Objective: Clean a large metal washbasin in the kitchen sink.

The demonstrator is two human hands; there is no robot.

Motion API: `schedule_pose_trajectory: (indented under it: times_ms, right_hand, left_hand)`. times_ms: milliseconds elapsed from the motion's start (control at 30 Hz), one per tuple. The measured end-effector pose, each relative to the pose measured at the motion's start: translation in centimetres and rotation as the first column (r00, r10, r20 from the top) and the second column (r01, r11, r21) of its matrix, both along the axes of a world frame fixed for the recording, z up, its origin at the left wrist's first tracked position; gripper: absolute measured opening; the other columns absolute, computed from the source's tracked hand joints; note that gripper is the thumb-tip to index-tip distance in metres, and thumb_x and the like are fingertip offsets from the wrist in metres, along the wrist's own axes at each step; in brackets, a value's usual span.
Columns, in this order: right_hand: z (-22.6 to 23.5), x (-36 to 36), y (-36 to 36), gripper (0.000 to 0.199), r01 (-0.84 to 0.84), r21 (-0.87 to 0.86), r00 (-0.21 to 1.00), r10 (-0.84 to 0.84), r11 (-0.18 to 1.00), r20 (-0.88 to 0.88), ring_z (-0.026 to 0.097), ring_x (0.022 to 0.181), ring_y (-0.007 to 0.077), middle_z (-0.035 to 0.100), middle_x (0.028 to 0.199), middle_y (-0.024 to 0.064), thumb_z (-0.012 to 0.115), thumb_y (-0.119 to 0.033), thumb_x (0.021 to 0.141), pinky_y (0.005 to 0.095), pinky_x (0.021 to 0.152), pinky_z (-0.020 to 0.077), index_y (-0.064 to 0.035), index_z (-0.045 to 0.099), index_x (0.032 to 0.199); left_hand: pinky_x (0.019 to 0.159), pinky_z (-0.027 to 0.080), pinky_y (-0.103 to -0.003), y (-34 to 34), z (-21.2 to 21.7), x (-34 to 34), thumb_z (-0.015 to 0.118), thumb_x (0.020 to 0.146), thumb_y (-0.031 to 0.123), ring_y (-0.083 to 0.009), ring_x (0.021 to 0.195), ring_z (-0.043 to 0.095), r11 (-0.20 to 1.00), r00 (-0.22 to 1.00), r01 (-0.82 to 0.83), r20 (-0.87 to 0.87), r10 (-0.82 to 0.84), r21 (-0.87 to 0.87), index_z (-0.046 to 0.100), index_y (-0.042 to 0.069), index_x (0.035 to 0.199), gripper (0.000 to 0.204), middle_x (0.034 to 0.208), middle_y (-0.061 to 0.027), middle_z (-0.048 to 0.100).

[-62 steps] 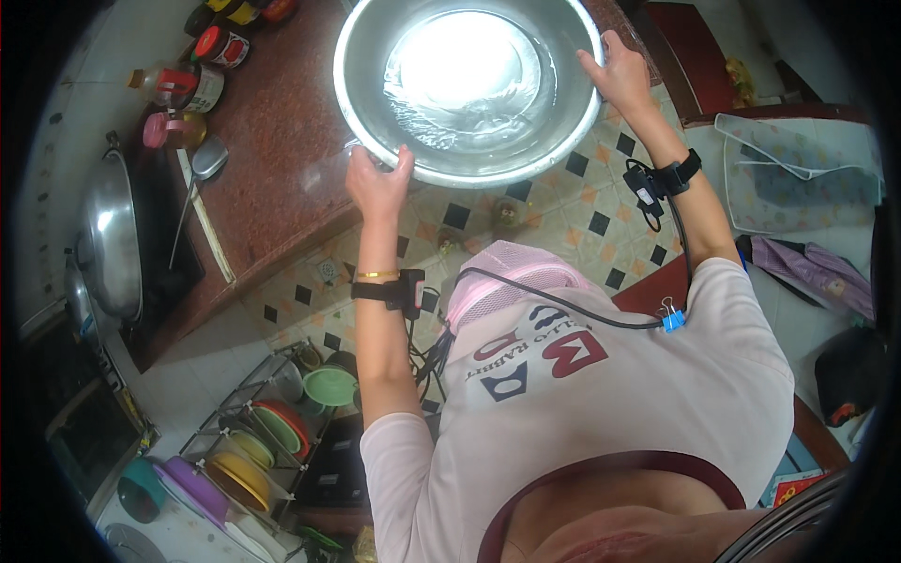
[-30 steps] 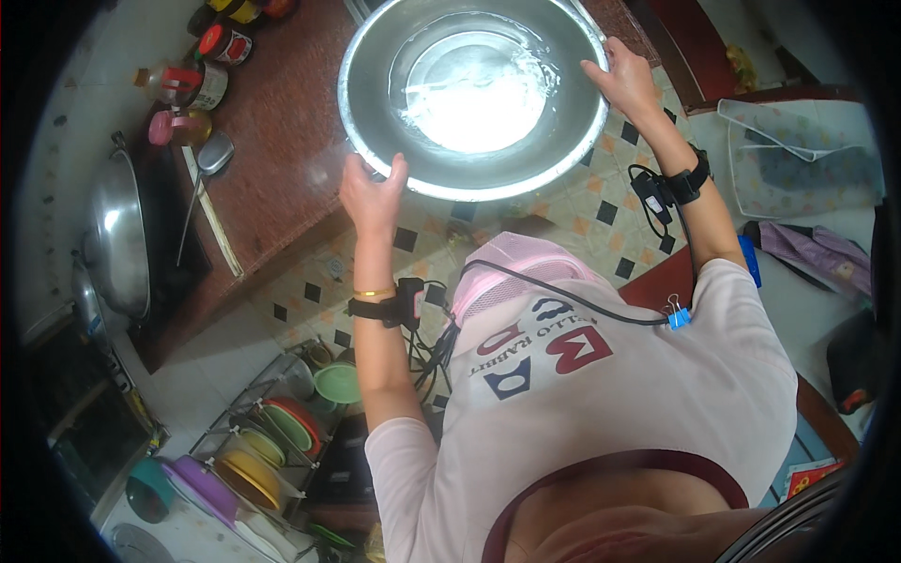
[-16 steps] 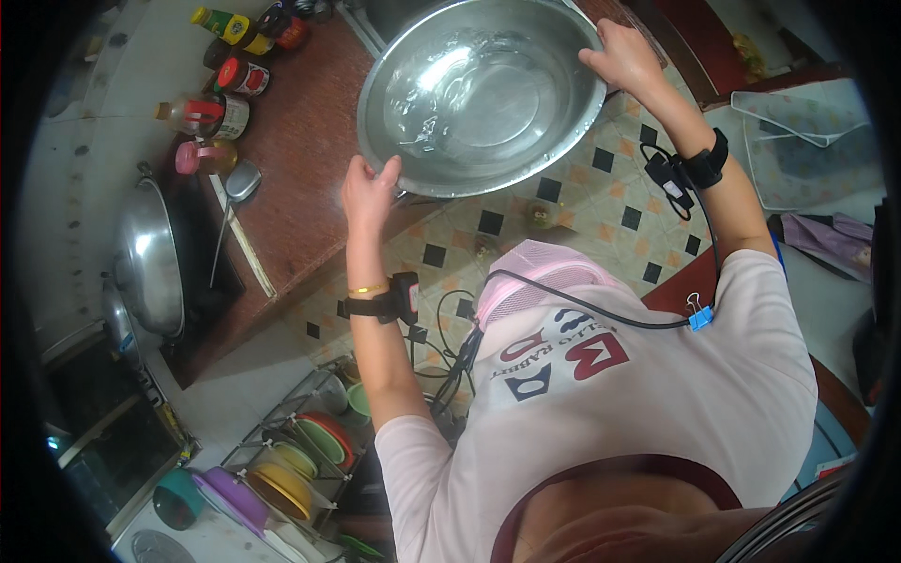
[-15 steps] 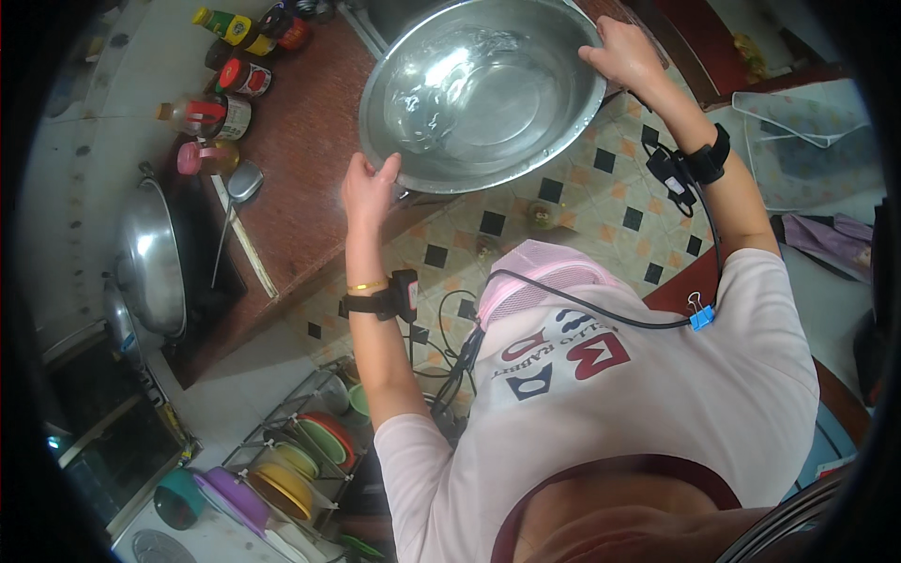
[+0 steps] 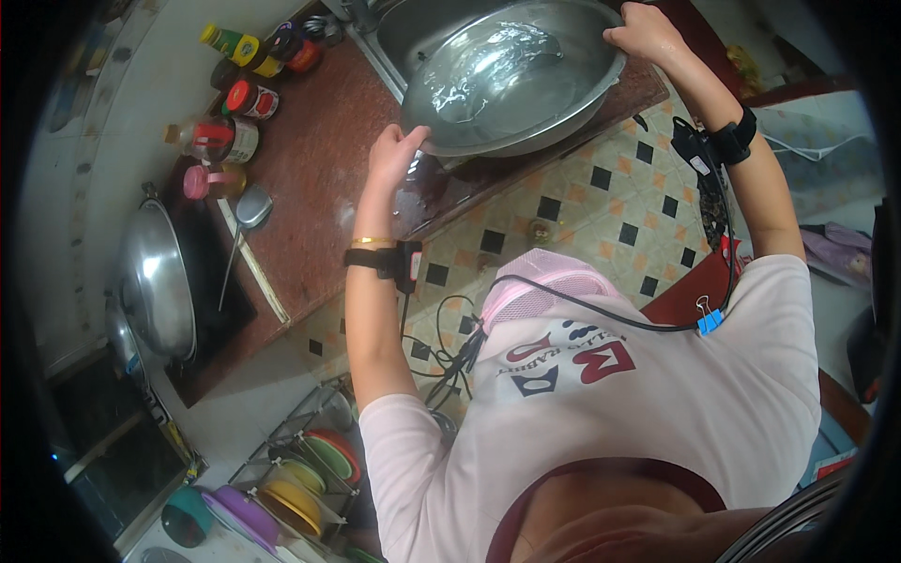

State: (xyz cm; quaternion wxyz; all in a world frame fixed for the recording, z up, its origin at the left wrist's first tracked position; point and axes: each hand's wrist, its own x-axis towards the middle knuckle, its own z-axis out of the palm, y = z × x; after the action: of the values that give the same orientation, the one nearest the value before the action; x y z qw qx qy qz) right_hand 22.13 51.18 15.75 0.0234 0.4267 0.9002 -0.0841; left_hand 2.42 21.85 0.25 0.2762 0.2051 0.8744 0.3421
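Note:
A wide stainless-steel basin [image 5: 563, 129] with some water in it is held up between my two hands, tilted, over the sink [image 5: 402, 42] and the counter's front edge. My left hand [image 5: 392, 158] grips its near-left rim, thumb on top and fingers mostly hidden. On the far-right rim my right hand [image 5: 646, 34] is closed, its fingertips curled out of sight. The water lies toward the basin's left side, with light glinting off its rippled surface.
Along the wall on the red counter [image 5: 324, 141] stand several sauce bottles and jars [image 5: 251, 98]. A ladle [image 5: 253, 206] lies near the wok [image 5: 160, 277] on the left. A dish rack [image 5: 319, 479] holds coloured bowls below. Black cables [image 5: 455, 361] hang near my waist.
Both hands have carried the basin right and a little farther away, toward the sink, more of which now shows. The water inside has shifted, and wet marks show on the counter near my left hand.

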Motion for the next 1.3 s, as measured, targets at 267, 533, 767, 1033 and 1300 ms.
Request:
schedule_pose_trajectory:
  times_ms: [267, 533, 767, 1033, 1300]
  right_hand:
    - [2.0, 0.1, 1.3, 0.038, 0.073, 0.062, 0.996, -0.076, 0.995, 0.043, 0.061, 0.084, 0.0345, 0.061, 0.086, 0.0237, 0.062, -0.028, 0.062, 0.0395, 0.073, 0.0498, 0.0040, 0.063, 0.083]
    - [3.8, 0.1, 1.2, 0.035, 0.096, 0.064, 0.994, -0.099, 0.993, 0.043, 0.061, 0.083, 0.0345, 0.061, 0.085, 0.0232, 0.060, -0.026, 0.061, 0.0403, 0.072, 0.0499, 0.0025, 0.063, 0.082]
    - [1.7, 0.5, 3.4, 0.040, 0.073, -0.011, 0.992, -0.071, 0.997, 0.105, 0.061, 0.083, 0.0348, 0.061, 0.085, 0.0248, 0.059, -0.028, 0.061, 0.0394, 0.072, 0.0497, 0.0057, 0.063, 0.083]
    - [-4.9, 1.3, 7.4, 0.035, -0.169, -0.179, 0.985, 0.170, 0.969, -0.013, 0.059, 0.059, 0.0246, 0.058, 0.063, 0.0161, 0.061, -0.031, 0.067, 0.0374, 0.055, 0.0452, 0.0041, 0.059, 0.069]
    - [-10.2, 0.8, 2.9, 0.034, -0.099, -0.620, 0.995, 0.074, 0.778, -0.066, 0.045, 0.051, 0.0129, 0.050, 0.058, 0.0051, 0.057, -0.028, 0.069, 0.0296, 0.045, 0.0339, 0.0054, 0.053, 0.062]
  left_hand:
    - [0.063, 0.042, -0.034, 3.7, -2.0, -0.2, 0.060, 0.067, 0.044, -0.0229, 0.067, 0.055, 0.992, 0.991, 0.098, 0.082, -0.105, 0.085, 0.055, -0.001, 0.071, 0.046, 0.071, -0.0139, 0.058]
    - [0.062, 0.041, -0.034, 4.9, -2.0, 0.0, 0.060, 0.068, 0.046, -0.0224, 0.066, 0.052, 0.983, 0.985, 0.130, 0.098, -0.143, 0.130, 0.053, 0.000, 0.068, 0.047, 0.069, -0.0140, 0.056]
    - [0.066, 0.042, -0.033, 3.5, -0.1, -1.0, 0.058, 0.068, 0.046, -0.0228, 0.072, 0.055, 0.994, 0.990, 0.096, 0.101, -0.102, 0.060, 0.057, -0.004, 0.073, 0.050, 0.075, -0.0156, 0.059]
    - [0.081, 0.040, -0.029, 3.1, 8.3, -1.9, 0.054, 0.080, 0.037, -0.0170, 0.090, 0.053, 0.994, 0.982, 0.097, 0.167, -0.088, -0.043, 0.061, -0.005, 0.097, 0.046, 0.094, -0.0105, 0.060]
    - [0.056, 0.035, -0.026, 3.1, 13.7, -8.4, 0.057, 0.077, 0.042, -0.0100, 0.064, 0.043, 0.959, 0.960, 0.152, -0.194, -0.201, -0.240, 0.062, -0.001, 0.089, 0.045, 0.071, 0.0001, 0.050]
